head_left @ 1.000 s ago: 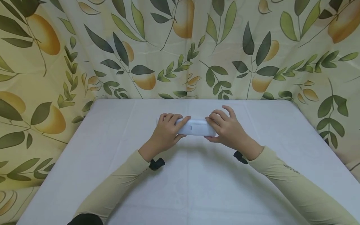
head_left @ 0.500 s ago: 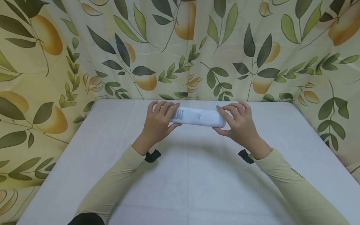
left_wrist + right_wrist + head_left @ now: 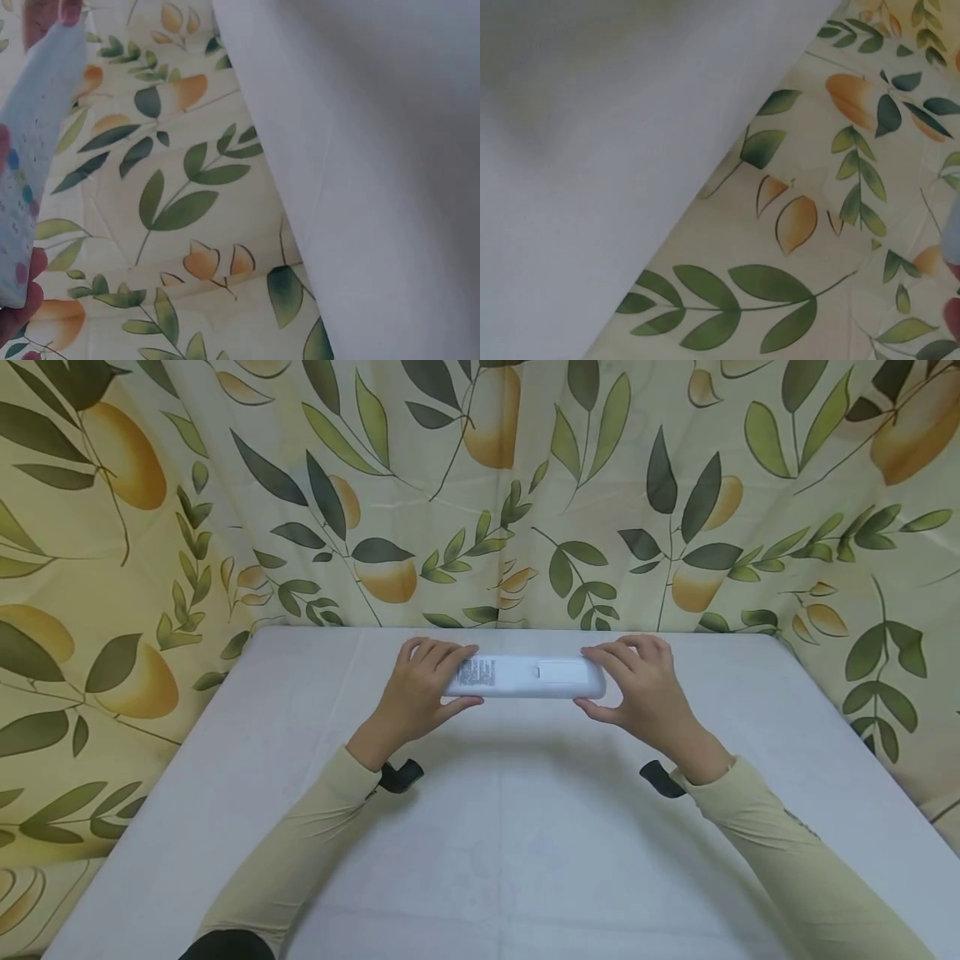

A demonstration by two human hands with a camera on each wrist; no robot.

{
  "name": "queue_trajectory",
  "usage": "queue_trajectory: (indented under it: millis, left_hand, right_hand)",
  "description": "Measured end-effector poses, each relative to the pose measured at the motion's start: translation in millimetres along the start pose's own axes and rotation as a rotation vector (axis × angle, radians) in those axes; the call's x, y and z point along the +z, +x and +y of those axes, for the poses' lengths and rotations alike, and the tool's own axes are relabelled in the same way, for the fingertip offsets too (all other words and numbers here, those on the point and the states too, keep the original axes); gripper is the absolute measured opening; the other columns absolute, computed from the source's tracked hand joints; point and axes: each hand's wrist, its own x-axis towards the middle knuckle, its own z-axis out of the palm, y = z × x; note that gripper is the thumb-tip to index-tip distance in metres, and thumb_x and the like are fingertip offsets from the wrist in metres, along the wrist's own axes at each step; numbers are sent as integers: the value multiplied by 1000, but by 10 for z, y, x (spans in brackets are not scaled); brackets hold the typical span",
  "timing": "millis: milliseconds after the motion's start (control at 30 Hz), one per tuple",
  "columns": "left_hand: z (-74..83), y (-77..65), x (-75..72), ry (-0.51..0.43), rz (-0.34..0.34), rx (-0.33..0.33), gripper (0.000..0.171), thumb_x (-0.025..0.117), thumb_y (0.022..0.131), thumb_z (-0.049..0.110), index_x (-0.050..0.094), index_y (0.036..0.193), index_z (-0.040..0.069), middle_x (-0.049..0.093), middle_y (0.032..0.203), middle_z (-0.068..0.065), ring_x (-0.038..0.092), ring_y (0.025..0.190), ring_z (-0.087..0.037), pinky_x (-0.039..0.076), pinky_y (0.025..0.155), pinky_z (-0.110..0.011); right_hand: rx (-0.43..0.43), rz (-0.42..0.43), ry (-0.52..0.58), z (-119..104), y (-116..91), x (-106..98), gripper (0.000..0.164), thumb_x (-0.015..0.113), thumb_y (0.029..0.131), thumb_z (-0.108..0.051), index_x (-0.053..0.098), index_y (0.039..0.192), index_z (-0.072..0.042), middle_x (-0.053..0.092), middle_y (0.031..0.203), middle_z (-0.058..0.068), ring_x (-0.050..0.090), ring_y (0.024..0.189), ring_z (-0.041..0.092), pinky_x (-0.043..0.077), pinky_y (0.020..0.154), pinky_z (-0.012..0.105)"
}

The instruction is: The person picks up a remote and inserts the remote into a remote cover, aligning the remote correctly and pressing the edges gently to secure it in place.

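Note:
A white remote control (image 3: 517, 677) is held sideways in the head view, its back toward the camera. Printed text sits at its left part and a battery cover at its right. My left hand (image 3: 422, 689) grips the left end between thumb and fingers. On the right end, my right hand (image 3: 643, 693) pinches it the same way. The left wrist view shows the remote's button face (image 3: 37, 150) with coloured buttons. Only a sliver of the remote (image 3: 952, 236) and some fingertips (image 3: 953, 319) show at the right edge of the right wrist view.
A white cloth covers the table (image 3: 502, 843) under the hands. Behind it hangs a curtain (image 3: 450, 527) with a leaf and fruit print. Black straps (image 3: 402, 777) are worn at both wrists.
Both hands have moved apart along the remote and slightly away from the body, uncovering more of its back. The remote tilted, then came level.

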Motion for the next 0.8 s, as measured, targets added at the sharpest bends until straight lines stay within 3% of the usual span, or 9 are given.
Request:
queue_trajectory:
  millis: [133, 233, 400, 500, 600, 700, 800]
  left_hand:
    - [49, 86, -69, -137, 9, -40, 56, 75, 75, 44, 61, 116, 9, 65, 109, -7, 55, 103, -24, 37, 96, -42]
    - [121, 206, -135, -207, 52, -29, 53, 77, 72, 44, 63, 110, 9, 66, 106, -6, 56, 100, -23, 37, 94, -41]
    - [244, 376, -196, -235, 124, -26, 50, 79, 71, 42, 64, 102, 7, 68, 102, -6, 59, 95, -22, 41, 90, -41]
    - [269, 432, -190, -242, 137, -113, 48, 78, 72, 41, 64, 101, 6, 69, 98, -5, 59, 87, -20, 43, 84, -39]
    - [248, 454, -166, -302, 115, -255, 45, 77, 75, 39, 64, 102, 5, 69, 93, -6, 59, 79, -20, 46, 75, -34]
    - [200, 445, -132, -390, 51, -391, 43, 74, 79, 37, 63, 105, 4, 67, 89, -7, 59, 77, -20, 47, 68, -30]
    - [159, 417, -99, -460, -35, -464, 40, 70, 83, 32, 59, 108, 4, 64, 87, -8, 58, 79, -20, 46, 66, -28]
  right_hand:
    - [123, -185, 144, -20, -11, 94, 60, 83, 66, -23, 59, 118, -4, 66, 108, 16, 52, 104, 35, 34, 88, 54]
    - [204, -323, 248, -50, 3, 177, 58, 79, 72, -20, 56, 124, -4, 64, 116, 16, 52, 109, 34, 34, 90, 52]
    - [239, -422, 370, -114, 45, 251, 57, 75, 77, -16, 53, 128, -3, 61, 123, 15, 50, 114, 34, 32, 94, 54]
    - [222, -420, 379, -139, 68, 252, 54, 72, 79, -15, 53, 127, -2, 62, 120, 16, 52, 112, 33, 32, 96, 54]
    - [204, -402, 357, -150, 84, 224, 47, 68, 82, -14, 54, 125, 0, 63, 115, 17, 54, 108, 34, 32, 96, 54]
    - [208, -406, 348, -141, 81, 191, 40, 60, 85, -10, 54, 122, 3, 63, 113, 19, 54, 105, 34, 32, 97, 54]
    - [237, -443, 369, -110, 55, 177, 36, 51, 90, -8, 52, 123, 4, 61, 113, 21, 53, 106, 35, 31, 97, 54]
